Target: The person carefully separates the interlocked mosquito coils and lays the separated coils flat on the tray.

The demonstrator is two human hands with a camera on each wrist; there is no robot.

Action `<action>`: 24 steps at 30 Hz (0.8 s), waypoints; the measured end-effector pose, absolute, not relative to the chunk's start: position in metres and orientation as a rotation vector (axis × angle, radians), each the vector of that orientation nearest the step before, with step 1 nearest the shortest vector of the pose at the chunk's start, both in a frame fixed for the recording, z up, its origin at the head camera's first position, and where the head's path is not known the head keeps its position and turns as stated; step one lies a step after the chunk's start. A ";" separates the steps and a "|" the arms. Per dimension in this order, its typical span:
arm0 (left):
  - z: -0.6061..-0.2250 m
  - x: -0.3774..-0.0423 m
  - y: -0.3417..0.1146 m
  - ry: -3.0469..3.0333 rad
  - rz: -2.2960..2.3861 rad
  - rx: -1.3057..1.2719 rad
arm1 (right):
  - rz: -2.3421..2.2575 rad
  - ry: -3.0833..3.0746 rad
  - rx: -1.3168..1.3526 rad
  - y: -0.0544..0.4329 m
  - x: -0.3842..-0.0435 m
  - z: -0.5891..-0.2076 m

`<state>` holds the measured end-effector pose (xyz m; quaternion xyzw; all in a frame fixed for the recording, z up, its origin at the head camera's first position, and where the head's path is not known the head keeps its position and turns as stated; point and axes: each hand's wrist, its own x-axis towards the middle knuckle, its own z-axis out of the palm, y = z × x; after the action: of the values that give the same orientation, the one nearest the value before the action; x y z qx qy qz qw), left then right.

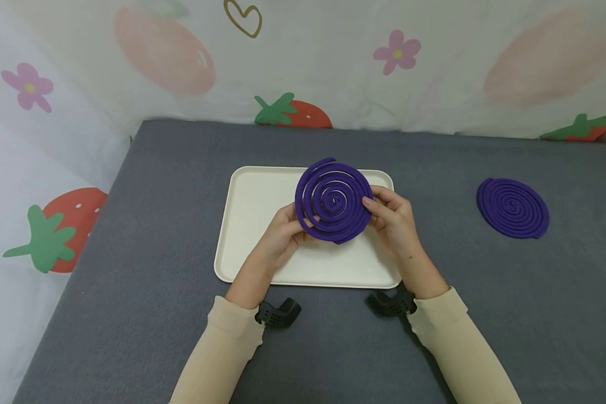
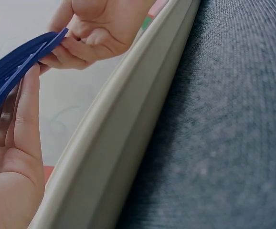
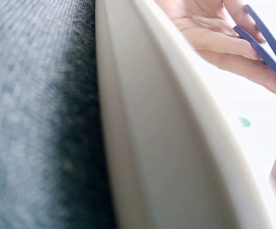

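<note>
Both hands hold a purple spiral disc (image 1: 350,193), raised and tilted above a cream tray (image 1: 252,224). Its coils are slightly parted, with thin gaps between the turns on the left side. My left hand (image 1: 279,238) grips the disc's lower left edge, a finger showing through the coils. The right hand (image 1: 395,224) pinches the right edge, thumb on the front face and fingers behind. From the left wrist, the disc (image 2: 26,57) appears nearly edge-on between both hands. In the right wrist view, strips of the disc (image 3: 267,55) stand apart at the left hand's fingers (image 3: 224,40).
A second purple spiral disc (image 1: 513,209), tightly coiled, lies flat on the grey cloth-covered table (image 1: 464,185) at the right. Black wrist devices (image 1: 280,313) sit near the tray's front edge. Behind the table hangs a printed curtain (image 1: 333,62).
</note>
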<state>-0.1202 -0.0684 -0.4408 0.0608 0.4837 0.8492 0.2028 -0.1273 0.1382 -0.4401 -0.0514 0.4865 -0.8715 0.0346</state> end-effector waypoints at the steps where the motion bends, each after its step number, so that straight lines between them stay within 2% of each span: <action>1: -0.441 -0.120 -0.068 1.343 2.374 0.170 | -2.680 1.491 -0.161 0.138 -0.127 -0.440; 24: -0.440 -0.120 -0.068 1.321 2.389 0.118 | -2.709 1.324 -0.224 0.140 -0.129 -0.444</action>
<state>-0.1203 -0.0678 -0.4397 0.0421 0.4733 0.8561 0.2030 -0.1289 0.1400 -0.4436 -0.0738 0.4371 -0.8944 0.0592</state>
